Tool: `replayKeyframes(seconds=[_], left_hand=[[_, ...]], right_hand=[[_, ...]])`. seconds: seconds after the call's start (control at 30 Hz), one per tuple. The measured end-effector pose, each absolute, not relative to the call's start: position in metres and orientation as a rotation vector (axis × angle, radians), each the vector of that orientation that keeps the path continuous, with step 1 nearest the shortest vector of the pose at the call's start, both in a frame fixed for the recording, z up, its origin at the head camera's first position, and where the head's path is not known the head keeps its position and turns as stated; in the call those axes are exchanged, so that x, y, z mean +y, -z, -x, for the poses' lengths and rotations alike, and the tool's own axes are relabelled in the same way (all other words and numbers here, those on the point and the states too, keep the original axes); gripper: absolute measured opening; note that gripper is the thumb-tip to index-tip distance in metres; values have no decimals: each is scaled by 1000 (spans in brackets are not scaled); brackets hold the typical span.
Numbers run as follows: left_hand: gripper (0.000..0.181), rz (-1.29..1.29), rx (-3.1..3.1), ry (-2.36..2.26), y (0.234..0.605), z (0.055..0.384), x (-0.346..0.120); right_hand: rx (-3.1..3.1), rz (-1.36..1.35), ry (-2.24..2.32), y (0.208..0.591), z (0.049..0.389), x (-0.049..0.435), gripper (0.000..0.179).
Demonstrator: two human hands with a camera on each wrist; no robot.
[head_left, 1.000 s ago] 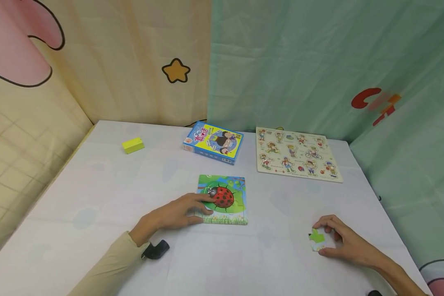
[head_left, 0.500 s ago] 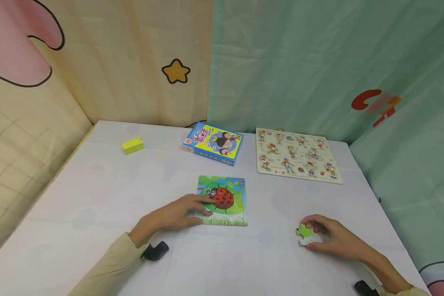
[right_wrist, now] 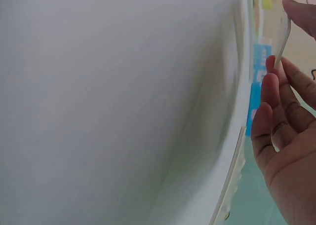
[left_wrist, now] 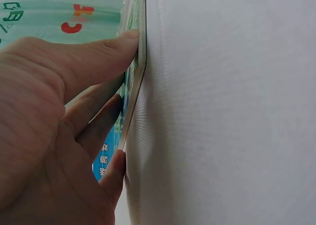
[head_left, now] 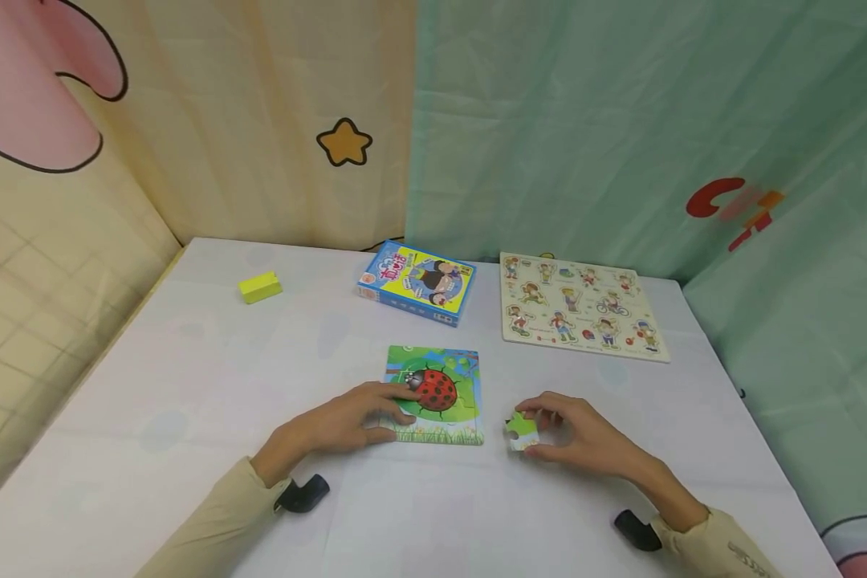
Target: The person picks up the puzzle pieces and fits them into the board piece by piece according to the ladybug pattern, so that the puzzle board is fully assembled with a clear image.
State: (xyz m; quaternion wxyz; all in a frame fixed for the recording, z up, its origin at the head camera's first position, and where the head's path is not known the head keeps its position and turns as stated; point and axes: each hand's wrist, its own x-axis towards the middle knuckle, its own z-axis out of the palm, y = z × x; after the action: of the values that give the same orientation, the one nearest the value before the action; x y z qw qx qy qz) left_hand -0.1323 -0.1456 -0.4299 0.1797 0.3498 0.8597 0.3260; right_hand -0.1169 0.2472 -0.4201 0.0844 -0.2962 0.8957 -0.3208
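Note:
A square ladybug jigsaw puzzle point(head_left: 455, 416) lies flat near the middle of the white table in the head view. My left hand point(head_left: 343, 417) rests on its left side, fingers over the picture and thumb at the lower left edge. The left wrist view has the thumb and fingertips touching the puzzle point(left_wrist: 140, 62). To the right of it, my right hand point(head_left: 585, 437) pinches a green and white puzzle piece point(head_left: 523, 433) between thumb and fingertips. Seen edge-on in the right wrist view, that piece point(right_wrist: 283, 40) is thin and held off the table.
Behind the puzzle lies a blue and yellow card-game box point(head_left: 417, 281). A wooden picture board point(head_left: 584, 307) with sports figures sits at the back right. At the back left is a yellow-green block point(head_left: 260, 286). Printed curtains point(head_left: 585, 120) hang behind the table point(head_left: 209, 385).
My right hand has moved left across the table with the puzzle piece, from the far right to just beside the ladybug puzzle. The left hand stays in place on the puzzle.

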Motion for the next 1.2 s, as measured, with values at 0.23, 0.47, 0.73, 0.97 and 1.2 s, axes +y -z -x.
replayKeyframes(seconds=[0.23, 0.47, 0.73, 0.97, 1.2], left_hand=[[31, -989, 2438, -913, 429, 132, -145], [31, -979, 2435, -915, 429, 132, -144], [31, -983, 2443, -907, 429, 131, -145], [30, -982, 2444, -913, 429, 131, -147], [30, -978, 2439, -921, 432, 133, -147]], right_hand=[[2673, 993, 1028, 418, 127, 214, 38], [2729, 950, 965, 419, 130, 187, 30], [2821, 928, 772, 418, 126, 169, 25], [2836, 976, 645, 416, 124, 156, 26], [2868, 952, 554, 414, 124, 148, 27]])
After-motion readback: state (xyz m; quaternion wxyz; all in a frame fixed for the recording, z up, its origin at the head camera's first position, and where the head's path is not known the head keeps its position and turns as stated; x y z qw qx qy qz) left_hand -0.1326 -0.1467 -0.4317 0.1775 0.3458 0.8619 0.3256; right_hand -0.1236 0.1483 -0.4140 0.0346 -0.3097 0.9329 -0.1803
